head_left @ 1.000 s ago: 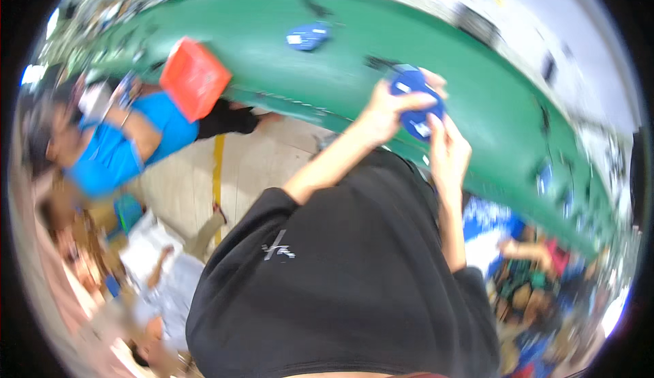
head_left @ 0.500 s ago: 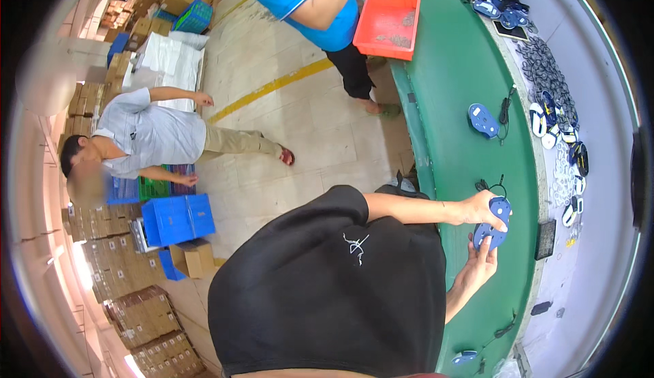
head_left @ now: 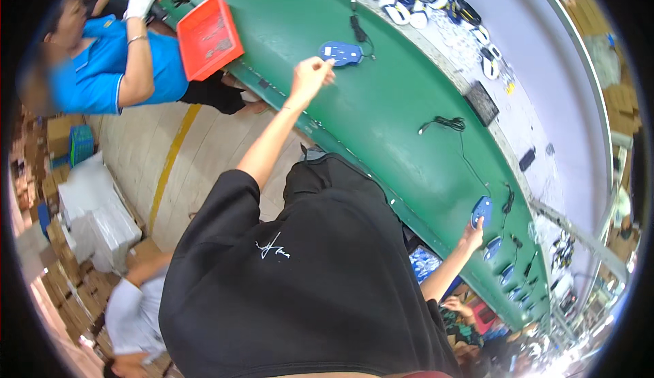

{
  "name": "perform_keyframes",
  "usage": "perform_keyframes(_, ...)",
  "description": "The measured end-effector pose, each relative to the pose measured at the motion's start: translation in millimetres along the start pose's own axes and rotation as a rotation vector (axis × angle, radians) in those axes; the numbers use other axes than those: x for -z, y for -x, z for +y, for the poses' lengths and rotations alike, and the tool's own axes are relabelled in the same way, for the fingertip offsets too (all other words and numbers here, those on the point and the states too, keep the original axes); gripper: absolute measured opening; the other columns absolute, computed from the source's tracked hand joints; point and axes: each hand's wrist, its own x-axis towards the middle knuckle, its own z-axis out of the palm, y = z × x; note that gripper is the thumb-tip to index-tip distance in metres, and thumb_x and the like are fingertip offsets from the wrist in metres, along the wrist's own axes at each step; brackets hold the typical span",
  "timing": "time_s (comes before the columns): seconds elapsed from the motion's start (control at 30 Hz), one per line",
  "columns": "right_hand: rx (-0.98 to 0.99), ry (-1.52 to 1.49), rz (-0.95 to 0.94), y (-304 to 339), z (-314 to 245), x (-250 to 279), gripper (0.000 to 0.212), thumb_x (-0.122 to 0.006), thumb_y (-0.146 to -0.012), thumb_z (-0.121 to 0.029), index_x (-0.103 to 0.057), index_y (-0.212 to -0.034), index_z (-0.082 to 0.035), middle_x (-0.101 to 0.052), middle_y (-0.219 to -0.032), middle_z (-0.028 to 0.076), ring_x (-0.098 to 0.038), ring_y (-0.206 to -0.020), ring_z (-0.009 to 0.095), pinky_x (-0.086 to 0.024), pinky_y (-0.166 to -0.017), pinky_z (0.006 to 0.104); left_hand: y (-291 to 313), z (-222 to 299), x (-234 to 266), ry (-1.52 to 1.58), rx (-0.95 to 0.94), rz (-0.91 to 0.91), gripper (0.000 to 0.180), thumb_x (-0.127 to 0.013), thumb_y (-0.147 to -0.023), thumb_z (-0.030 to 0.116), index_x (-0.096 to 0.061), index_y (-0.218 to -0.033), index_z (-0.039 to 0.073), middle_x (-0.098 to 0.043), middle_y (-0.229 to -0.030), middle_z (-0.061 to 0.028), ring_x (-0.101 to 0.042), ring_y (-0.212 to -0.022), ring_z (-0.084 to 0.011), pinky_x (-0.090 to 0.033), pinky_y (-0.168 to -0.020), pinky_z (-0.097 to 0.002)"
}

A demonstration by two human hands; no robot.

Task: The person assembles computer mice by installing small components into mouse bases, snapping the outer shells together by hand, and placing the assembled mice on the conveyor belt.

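My left hand (head_left: 313,80) is stretched out to the far left over the green work surface, its fingers curled together. Its fingertips reach the near edge of a blue corded computer mouse (head_left: 342,53), which lies with a white label facing up; contact is unclear. What the fingers pinch, if anything, is too small to see. Off to the right, my right hand (head_left: 470,235) grips the lower end of another blue corded mouse (head_left: 481,211). From it a thin black cable (head_left: 466,160) runs across the surface to a loose coil.
A red tray (head_left: 235,45) with small metal-looking bits stands beside a person in a blue shirt (head_left: 160,61). Several more corded mice (head_left: 492,248) line the green bench (head_left: 381,119) at right. White and dark parts (head_left: 415,11) and a black rectangular pad (head_left: 482,103) lie along the far ledge.
Both hands were together on one mouse. Now the right hand has it off to the right, and the left hand has moved away to the other mouse. The view has turned.
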Motion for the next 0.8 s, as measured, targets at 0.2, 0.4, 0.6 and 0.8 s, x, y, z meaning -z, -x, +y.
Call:
perform_keyframes(0.2,-0.078,-0.086,0.250,-21.0,60.2,10.5,0.032,-0.074,-0.082,-0.011,-0.058,-0.092,0.015,-0.064,-0.092,0.019,-0.066,-0.074,0.027,-0.063,-0.067,0.0317,-70.1,-30.4,-23.9,-0.942,-0.495,0.014,0.088,-0.086,-0.061,0.034,-0.045,-0.135,0.011,-0.045,-0.136,-0.0118,-0.045,-0.123,-0.0314,-0.042,-0.098,-0.0467)
perform_keyframes(0.4,-0.013,0.654,0.397,38.0,80.7,-42.3,0.047,-0.076,-0.076,-0.035,-0.066,-0.102,0.004,-0.067,-0.092,0.017,-0.063,-0.089,0.029,-0.047,-0.087,0.0410,-89.5,-25.7,-43.0,-0.905,-0.059,-0.293,0.101,-0.085,-0.053,0.054,-0.047,-0.129,0.000,-0.050,-0.128,-0.0202,-0.050,-0.120,-0.0343,-0.043,-0.098,-0.0433)
perform_keyframes(0.6,0.127,0.451,-0.855,210.4,46.0,-223.2,0.076,-0.071,-0.086,-0.027,-0.030,-0.146,-0.007,-0.046,-0.138,0.020,-0.059,-0.111,0.024,-0.049,-0.088,0.0329,-0.1,-0.4,-89.0,-0.114,0.251,-0.504,0.088,-0.085,-0.058,0.052,-0.052,-0.111,-0.010,-0.061,-0.108,-0.0183,-0.063,-0.096,-0.0236,-0.051,-0.084,-0.0343)
perform_keyframes(0.8,0.328,0.504,-0.824,224.7,43.4,-257.5,0.067,-0.076,-0.079,-0.013,-0.045,-0.138,-0.004,-0.064,-0.118,0.017,-0.069,-0.086,0.020,-0.055,-0.074,0.0280,37.5,2.3,-107.3,0.350,0.285,-0.474,0.053,-0.078,-0.076,0.028,-0.051,-0.110,-0.003,-0.060,-0.099,-0.0110,-0.063,-0.091,-0.0186,-0.053,-0.079,-0.0309)
